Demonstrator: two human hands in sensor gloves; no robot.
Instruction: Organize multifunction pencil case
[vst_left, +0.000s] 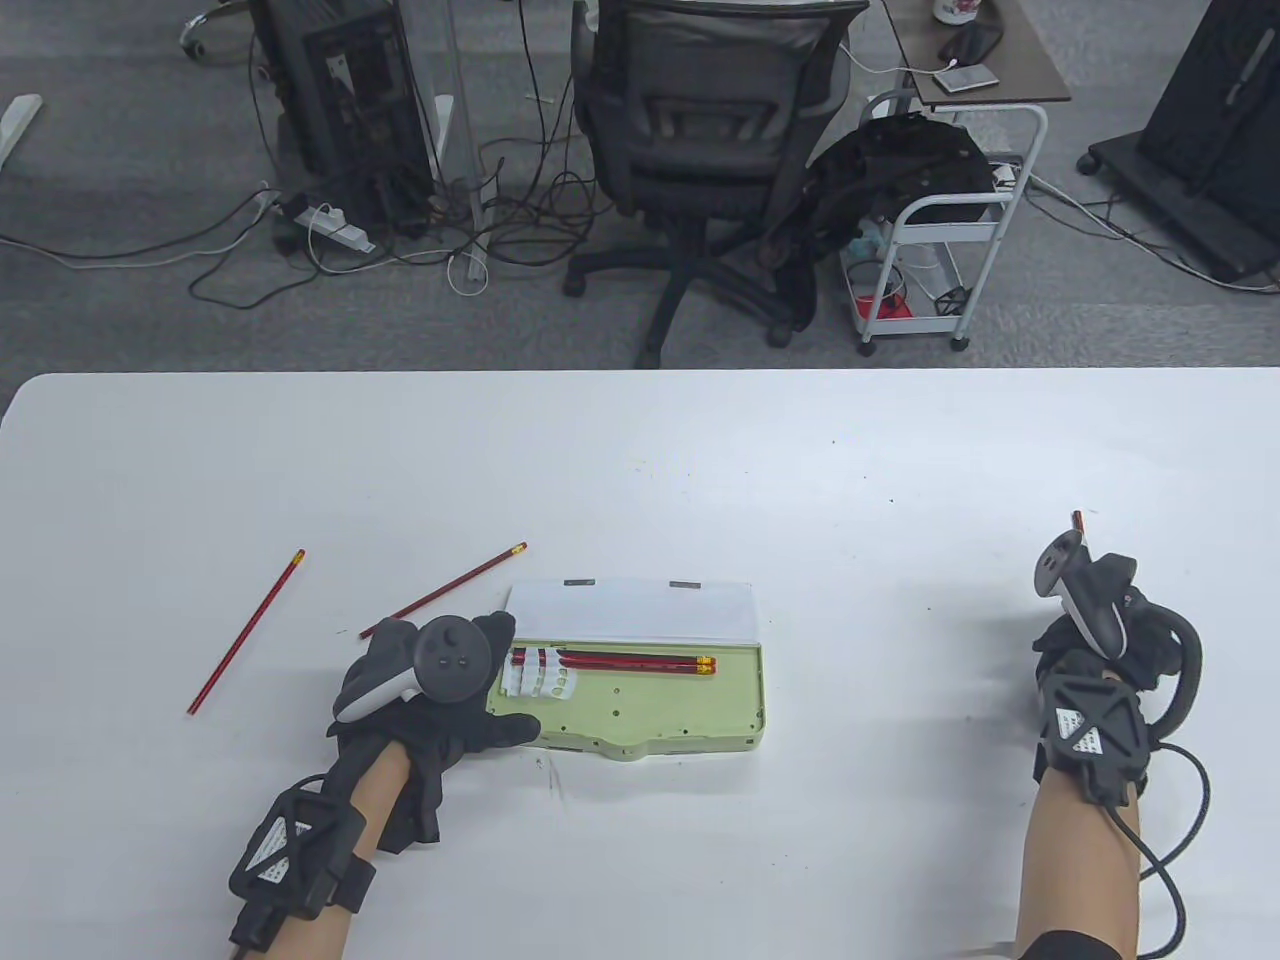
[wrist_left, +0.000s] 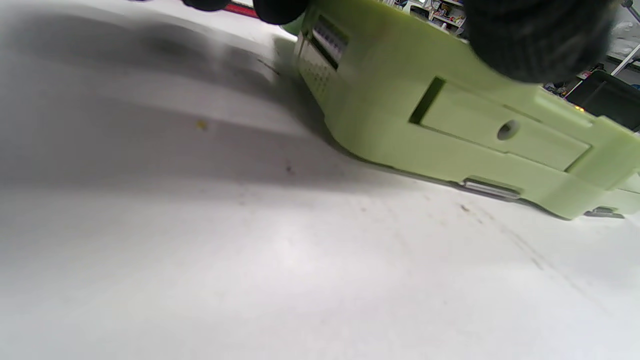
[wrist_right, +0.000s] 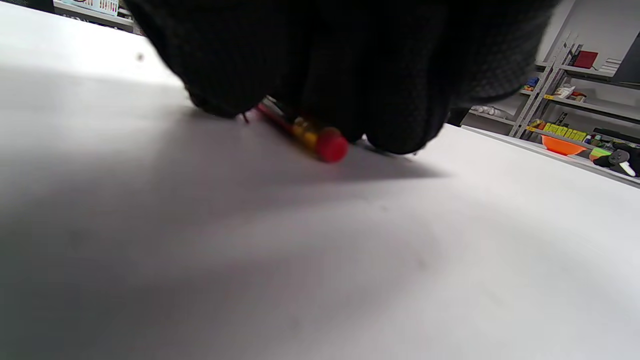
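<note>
- The green pencil case (vst_left: 640, 700) lies open on the white table (vst_left: 700, 450), just in front of the person and a little left of centre, its white lid (vst_left: 630, 610) folded back flat. It looks like rigid moulded plastic, likely light enough to skid if nudged.
- The left hand (vst_left: 440, 700) holds the case's left end: the thumb lies along the near edge and the other fingers wrap the far corner, which should pin the case while pencils go in.
- Two red pencils (vst_left: 630, 662) already sit side by side along the far side of the tray, their left ends in the white clips (vst_left: 540, 680).
- Two more loose red pencils lie on the table left of the case: one (vst_left: 445, 590) close to its far-left corner, another (vst_left: 247, 632) well apart to the left.
- The right hand (vst_left: 1095, 650), well off to the right, curls over a fifth pencil (wrist_right: 305, 132); the right wrist view shows the fingertips (wrist_right: 400, 125) closing round it near the eraser end while it lies on the table.
- A pencil is thin, stiff, light and apt to roll, so a pinch on the shaft near mid-length should be steadier than one at the eraser end.
</note>
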